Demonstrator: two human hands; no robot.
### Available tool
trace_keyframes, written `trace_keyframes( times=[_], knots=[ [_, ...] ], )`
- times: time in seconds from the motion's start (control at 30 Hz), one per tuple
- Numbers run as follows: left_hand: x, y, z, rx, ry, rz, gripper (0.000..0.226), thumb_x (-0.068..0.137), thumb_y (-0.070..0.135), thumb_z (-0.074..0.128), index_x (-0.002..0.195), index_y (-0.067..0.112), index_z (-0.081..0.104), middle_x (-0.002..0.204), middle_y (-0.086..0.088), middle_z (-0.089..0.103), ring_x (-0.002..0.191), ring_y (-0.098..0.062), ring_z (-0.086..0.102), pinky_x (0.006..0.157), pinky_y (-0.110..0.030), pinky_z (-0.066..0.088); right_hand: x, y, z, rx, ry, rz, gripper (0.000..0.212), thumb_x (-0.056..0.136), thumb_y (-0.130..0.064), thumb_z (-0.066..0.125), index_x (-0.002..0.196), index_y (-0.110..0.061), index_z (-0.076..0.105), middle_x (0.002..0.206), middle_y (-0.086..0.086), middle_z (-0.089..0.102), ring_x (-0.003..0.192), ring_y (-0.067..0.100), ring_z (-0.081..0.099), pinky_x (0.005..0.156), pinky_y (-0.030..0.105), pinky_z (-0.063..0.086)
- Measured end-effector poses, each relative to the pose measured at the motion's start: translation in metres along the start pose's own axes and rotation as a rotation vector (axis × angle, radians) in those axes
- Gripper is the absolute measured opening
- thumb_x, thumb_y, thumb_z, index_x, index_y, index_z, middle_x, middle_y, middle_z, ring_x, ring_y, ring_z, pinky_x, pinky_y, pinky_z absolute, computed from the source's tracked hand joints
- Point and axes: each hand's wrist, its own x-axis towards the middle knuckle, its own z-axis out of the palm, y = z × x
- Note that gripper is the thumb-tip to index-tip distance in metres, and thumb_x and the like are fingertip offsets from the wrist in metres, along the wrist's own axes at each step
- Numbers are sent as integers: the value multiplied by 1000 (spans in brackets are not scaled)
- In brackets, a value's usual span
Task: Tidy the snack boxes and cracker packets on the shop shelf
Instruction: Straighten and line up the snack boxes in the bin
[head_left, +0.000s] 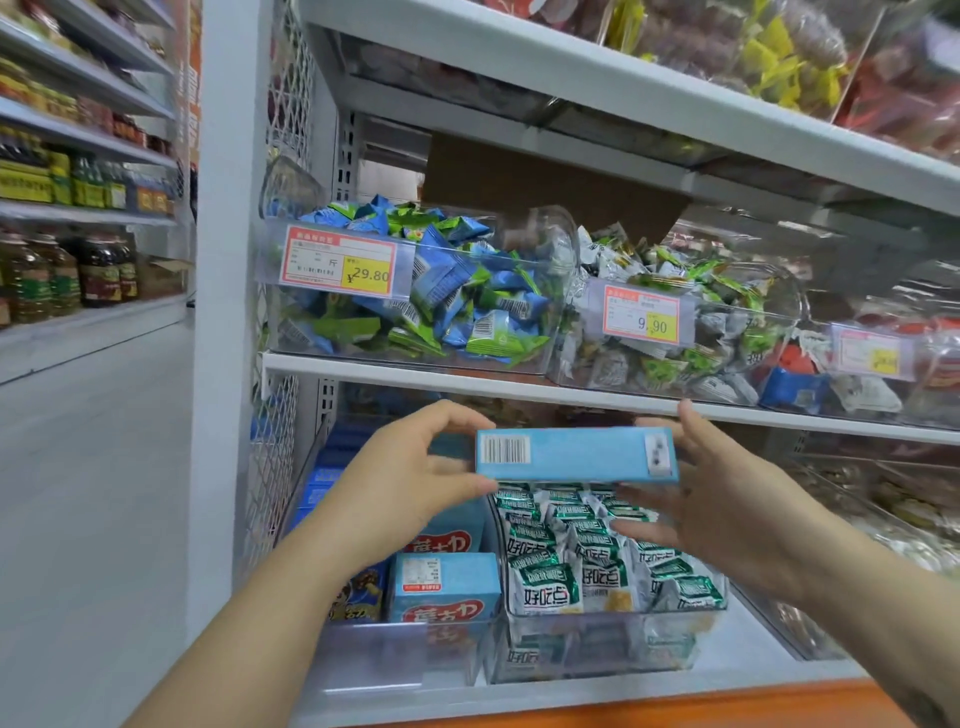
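Fingers (453, 417) of the left hand (410, 473) and right hand (727, 499) pinch 1 box (576, 456) by its ends over the packets (566, 566); placing it likely remains.

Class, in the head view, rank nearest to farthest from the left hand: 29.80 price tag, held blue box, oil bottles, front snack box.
1. held blue box, in the left hand
2. front snack box, just below
3. 29.80 price tag, shelf above
4. oil bottles, far left shelf
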Motion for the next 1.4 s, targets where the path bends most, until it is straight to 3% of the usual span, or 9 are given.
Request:
trace_keyframes(
  times=[0.17,0.43,0.53,0.63,0.77,0.93,1.07,1.23,1.4],
  knots=[
    [0,-2,9,53,-20,120,33,79,-3,70,95,25,61,121,20,48,100,9,59,75,-13,51,2,9,2,77,3,-70,26,84,-5,56,108,-12,60,110,13,69,80,24,70,59,35,59],
    [1,-12,0,-239,-61,-85,52,76,19,75,118,36,49,111,13,68,96,-10,68,79,-37,58,-1,17,4,44,-90,-232,41,68,1,60,106,-15,59,109,7,70,88,27,69,68,35,54],
    [-1,-13,-4,-286,-102,-129,59,65,24,74,118,32,49,112,11,68,99,-14,68,81,-40,58,-2,19,4,39,-117,-261,39,68,-3,67,104,-16,60,114,9,68,91,27,69,69,34,53],
    [-1,-12,-6,-402,-74,-220,43,76,26,68,116,32,54,107,5,70,91,-15,70,71,-33,59,-7,20,3,-110,-189,-307,74,53,-27,91,119,-23,58,123,6,63,103,23,66,73,28,56],
    [2,-12,-11,-456,-38,-366,23,92,27,57,114,25,62,98,0,74,80,-16,71,69,-28,57,-10,18,2,-502,-156,-386,69,64,-18,81,124,-37,52,141,0,48,101,21,68,84,36,56],
    [2,-15,-8,-433,27,-449,22,94,34,53,108,21,65,86,0,75,74,-17,72,59,-22,56,-2,23,-1,-650,-133,-447,72,62,-33,85,122,-53,51,123,1,61,92,20,69,87,45,54],
    [5,-19,-9,-313,101,-472,31,95,40,49,96,15,66,76,-4,74,62,-12,70,58,-22,52,13,28,1,-738,25,-553,37,81,-24,71,113,-40,61,102,-8,70,84,31,66,77,52,55],
    [9,-27,-11,-179,108,-381,23,97,38,47,104,23,63,95,3,74,78,-9,67,72,-22,54,35,44,9,-577,151,-581,24,83,-24,69,105,-28,60,105,6,66,85,9,66,64,25,55],
    [11,-52,-24,610,180,-162,31,96,27,51,127,29,57,123,9,63,112,-11,57,96,-31,45,54,64,15,-677,223,-671,37,82,-22,71,100,-46,50,113,-4,57,96,19,63,76,41,56]
  ],
)
